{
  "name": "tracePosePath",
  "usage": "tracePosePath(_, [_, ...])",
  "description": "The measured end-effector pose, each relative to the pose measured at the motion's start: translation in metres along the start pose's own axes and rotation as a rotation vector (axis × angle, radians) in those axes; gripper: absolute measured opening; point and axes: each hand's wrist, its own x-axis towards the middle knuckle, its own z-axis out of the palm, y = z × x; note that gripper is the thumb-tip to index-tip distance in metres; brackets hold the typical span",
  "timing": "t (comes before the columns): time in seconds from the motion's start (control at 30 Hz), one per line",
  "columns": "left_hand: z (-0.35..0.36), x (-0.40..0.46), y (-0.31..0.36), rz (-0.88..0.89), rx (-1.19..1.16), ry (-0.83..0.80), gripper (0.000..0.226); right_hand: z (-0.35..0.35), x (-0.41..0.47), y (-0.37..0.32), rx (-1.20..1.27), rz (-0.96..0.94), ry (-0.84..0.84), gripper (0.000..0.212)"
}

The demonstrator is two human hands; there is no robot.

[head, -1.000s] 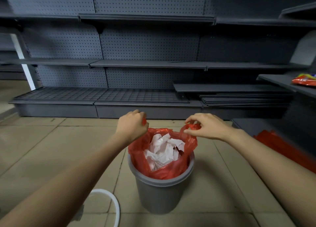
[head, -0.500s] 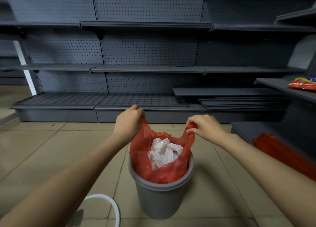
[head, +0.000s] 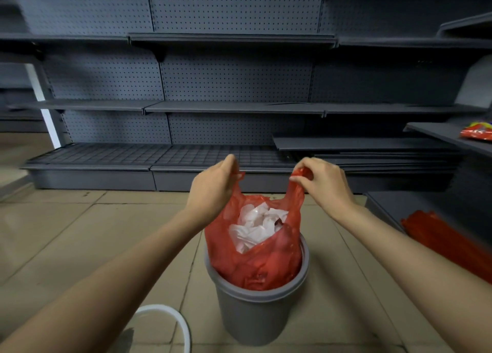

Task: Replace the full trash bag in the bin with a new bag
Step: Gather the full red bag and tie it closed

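A grey round bin [head: 255,315] stands on the tiled floor in front of me. A red trash bag [head: 261,267] sits in it, stuffed with crumpled white paper [head: 257,225], its upper part pulled up above the rim. My left hand [head: 213,187] pinches the bag's left handle. My right hand [head: 323,182] pinches the right handle, stretched taut. Both hands are held above the bin, apart from each other. A pile of red bags [head: 447,241] lies on a low shelf at the right.
Dark grey pegboard shelving [head: 234,107] runs along the wall behind the bin. A shelf at the right holds a red snack packet [head: 478,131]. A white ring-shaped object [head: 170,323] lies on the floor to the bin's left.
Both hands have risen with the bag's handles, lifting the red bag higher out of the bin. The handles are now stretched upward.
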Motion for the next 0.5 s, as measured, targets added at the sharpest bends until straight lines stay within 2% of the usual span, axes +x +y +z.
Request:
tracePosePath(0.13, [0.005,-0.012,-0.002,0.046,0.014,-0.052,0.011,0.007,0.009,-0.014,-0.012,0.006,-0.054,0.014])
tracePosePath(0.27, [-0.001,-0.006,-0.006,0.011,-0.090,0.028,0.009,0.012,0.017,-0.029,0.110,-0.010,0.067,0.013])
tracePosePath(0.37, [0.000,-0.005,-0.006,-0.004,-0.115,0.039,0.012,0.024,0.015,-0.036,0.118,-0.014,-0.016,0.013])
tracePosePath(0.5, [0.011,-0.013,-0.004,-0.015,-0.137,-0.038,0.018,0.036,0.006,-0.037,0.158,0.027,-0.099,0.015])
